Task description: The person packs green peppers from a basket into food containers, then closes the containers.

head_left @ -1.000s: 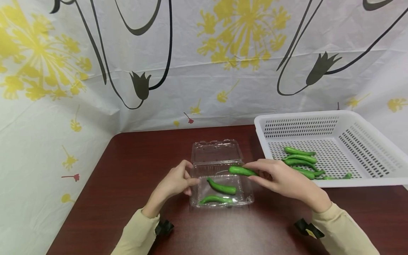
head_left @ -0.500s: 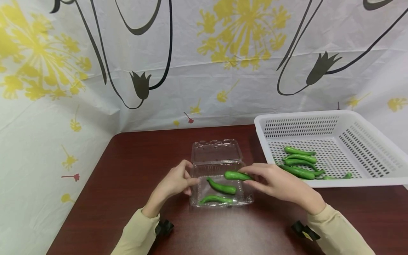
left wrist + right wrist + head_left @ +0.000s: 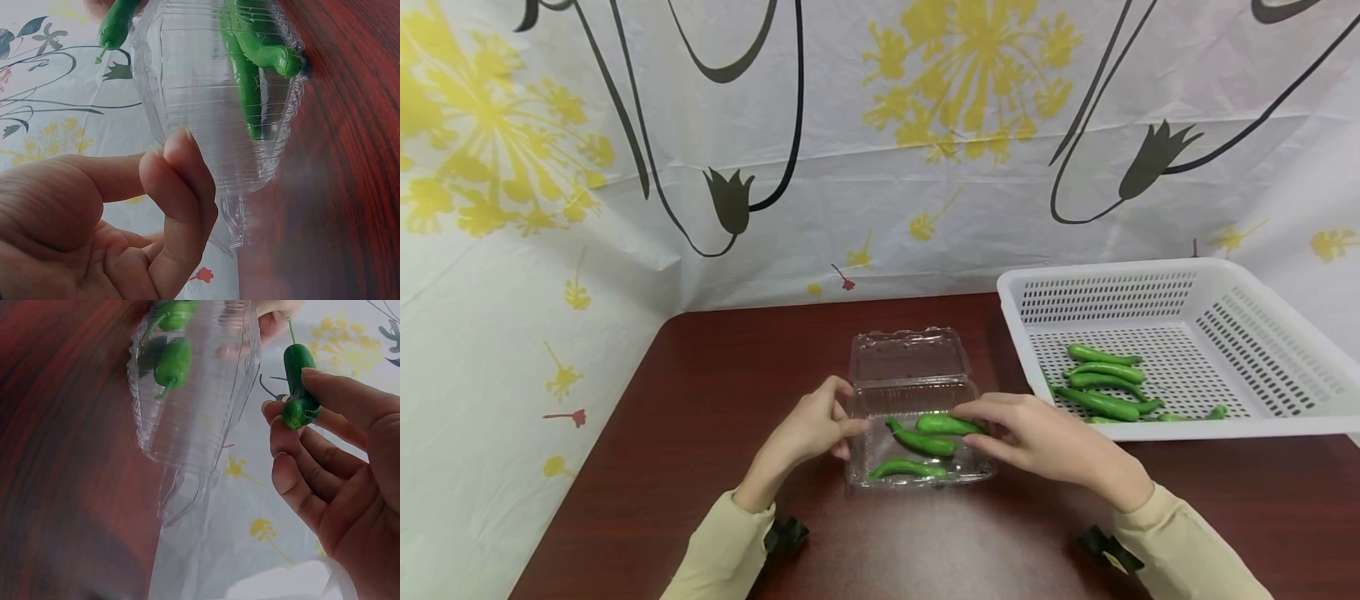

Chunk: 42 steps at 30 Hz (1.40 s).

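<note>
A clear plastic clamshell box (image 3: 917, 467) (image 3: 206, 94) (image 3: 194, 406) stands open on the dark red table (image 3: 715, 400), its lid (image 3: 910, 354) folded back. Two green peppers (image 3: 921, 440) (image 3: 910, 469) lie inside it. My right hand (image 3: 1037, 433) pinches a third green pepper (image 3: 946, 424) (image 3: 297, 381) between thumb and fingers, low over the box's far right part. My left hand (image 3: 812, 429) (image 3: 125, 212) pinches the box's left rim with thumb and fingers.
A white perforated basket (image 3: 1262, 417) sits at the right with several green peppers (image 3: 1101, 379) in it. A flower-printed white sheet (image 3: 880, 150) backs the table and drapes down its left side.
My right hand has carried the pepper leftward and down, from the box's right rim to just over the peppers inside. The left hand has stayed on the rim.
</note>
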Available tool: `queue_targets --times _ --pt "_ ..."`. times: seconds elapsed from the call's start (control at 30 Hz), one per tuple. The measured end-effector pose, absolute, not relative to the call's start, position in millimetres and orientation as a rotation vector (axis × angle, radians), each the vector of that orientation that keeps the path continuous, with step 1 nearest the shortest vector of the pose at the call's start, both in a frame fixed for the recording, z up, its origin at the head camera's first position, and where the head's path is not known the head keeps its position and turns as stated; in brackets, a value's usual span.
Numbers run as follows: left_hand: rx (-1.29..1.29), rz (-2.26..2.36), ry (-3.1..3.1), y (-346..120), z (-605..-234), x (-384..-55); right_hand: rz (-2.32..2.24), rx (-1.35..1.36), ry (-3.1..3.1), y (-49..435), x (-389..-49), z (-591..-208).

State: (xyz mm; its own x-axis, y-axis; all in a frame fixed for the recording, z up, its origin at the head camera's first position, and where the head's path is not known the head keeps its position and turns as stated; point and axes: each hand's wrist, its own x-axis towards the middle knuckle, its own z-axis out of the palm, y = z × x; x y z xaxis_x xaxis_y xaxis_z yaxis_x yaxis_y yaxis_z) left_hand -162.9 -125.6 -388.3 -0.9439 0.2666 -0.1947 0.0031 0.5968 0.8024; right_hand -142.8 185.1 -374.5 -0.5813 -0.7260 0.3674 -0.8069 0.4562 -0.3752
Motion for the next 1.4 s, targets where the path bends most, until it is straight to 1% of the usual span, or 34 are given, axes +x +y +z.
queue_targets --times 0.4,1.4 --pt "0.222 1.267 2.536 -125.7 -388.6 -163.0 0.797 1.420 -2.543 176.7 -140.2 -381.5" --pt "0.229 1.279 2.530 -125.8 -389.1 -163.0 0.771 1.460 -2.477 163.7 -136.3 -393.9"
